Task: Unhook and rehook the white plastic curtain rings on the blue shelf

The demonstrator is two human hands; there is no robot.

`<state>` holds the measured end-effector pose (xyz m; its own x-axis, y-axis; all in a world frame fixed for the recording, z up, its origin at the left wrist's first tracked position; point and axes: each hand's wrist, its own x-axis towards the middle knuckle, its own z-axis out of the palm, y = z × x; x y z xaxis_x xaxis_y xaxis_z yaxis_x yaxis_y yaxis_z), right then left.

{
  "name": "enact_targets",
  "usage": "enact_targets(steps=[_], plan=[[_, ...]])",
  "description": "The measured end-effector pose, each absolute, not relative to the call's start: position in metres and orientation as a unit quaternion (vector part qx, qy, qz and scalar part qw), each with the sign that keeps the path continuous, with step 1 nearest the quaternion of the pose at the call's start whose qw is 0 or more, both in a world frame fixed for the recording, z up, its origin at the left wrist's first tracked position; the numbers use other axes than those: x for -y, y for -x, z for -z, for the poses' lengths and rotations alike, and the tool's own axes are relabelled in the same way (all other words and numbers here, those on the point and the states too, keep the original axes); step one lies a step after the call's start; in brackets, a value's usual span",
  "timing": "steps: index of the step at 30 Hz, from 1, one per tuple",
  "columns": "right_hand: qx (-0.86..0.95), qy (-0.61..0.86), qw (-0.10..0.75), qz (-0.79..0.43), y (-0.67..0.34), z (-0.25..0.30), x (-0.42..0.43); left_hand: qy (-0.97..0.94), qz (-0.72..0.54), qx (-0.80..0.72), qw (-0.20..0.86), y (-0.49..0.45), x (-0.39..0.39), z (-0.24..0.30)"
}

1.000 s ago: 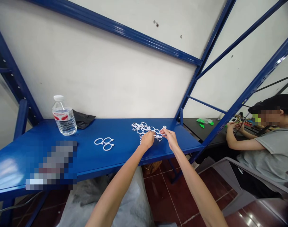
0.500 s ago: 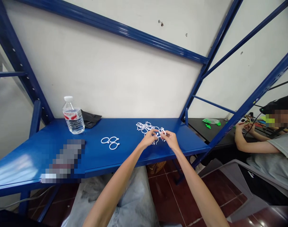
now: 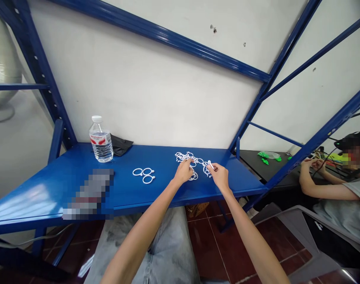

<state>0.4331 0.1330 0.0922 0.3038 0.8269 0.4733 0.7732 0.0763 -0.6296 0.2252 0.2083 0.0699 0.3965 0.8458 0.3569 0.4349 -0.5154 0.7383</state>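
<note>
My right hand (image 3: 220, 174) pinches a white plastic curtain ring (image 3: 210, 163) between thumb and fingertips, at the right end of a loose pile. My left hand (image 3: 184, 172) reaches over the pile of curtain rings (image 3: 182, 156), its thumb and forefinger apart and nothing plainly gripped; its other fingers are partly hidden. More white rings (image 3: 206, 170) lie between and beneath the two hands. Apart from the pile, to the left, three rings (image 3: 148, 179) lie flat and close together on the blue table (image 3: 165, 189).
A water bottle (image 3: 101, 142) stands at the back left, in front of a black bag (image 3: 120, 146). A blurred-out dark object (image 3: 91, 193) lies near the front left edge. Blue metal posts (image 3: 251, 114) rise at the right. Beyond them a person (image 3: 330, 185) sits at a black table.
My hands have moved apart; they were together at the rings before. The right hand now lifts a ring at the right, while the left has opened over the pile. The view has shifted slightly.
</note>
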Motion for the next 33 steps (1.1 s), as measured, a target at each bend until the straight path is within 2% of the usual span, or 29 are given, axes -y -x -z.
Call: enact_targets(steps=[3, 7, 12, 15, 20, 24, 28, 33], plan=[[0.58, 0.684, 0.439, -0.056, -0.437, -0.094, -0.125, -0.856, -0.309, -0.367, 0.192, -0.204, -0.201, -0.055], [0.578, 0.69, 0.43, -0.074, -0.435, -0.096, -0.12, -0.902, -0.24, -0.331, 0.139, -0.203, -0.197, -0.042], [0.594, 0.676, 0.422, -0.107, -0.424, -0.092, -0.127, -0.899, -0.206, -0.367, 0.12, -0.242, -0.202, -0.062], [0.608, 0.656, 0.426, -0.137, -0.419, -0.087, -0.129, -0.892, -0.215, -0.366, 0.154, -0.237, -0.197, -0.07], [0.621, 0.601, 0.453, -0.217, -0.387, -0.076, -0.131, -0.867, -0.324, -0.308, 0.218, -0.16, -0.153, -0.053], [0.653, 0.541, 0.448, -0.282, -0.33, -0.067, -0.142, -0.853, -0.32, -0.38, 0.156, -0.09, -0.128, -0.038], [0.67, 0.516, 0.435, -0.309, -0.284, -0.057, -0.158, -0.848, -0.277, -0.444, 0.087, -0.039, -0.147, -0.038], [0.644, 0.491, 0.476, -0.343, -0.261, -0.046, -0.169, -0.838, -0.292, -0.449, 0.106, -0.023, -0.177, -0.047]])
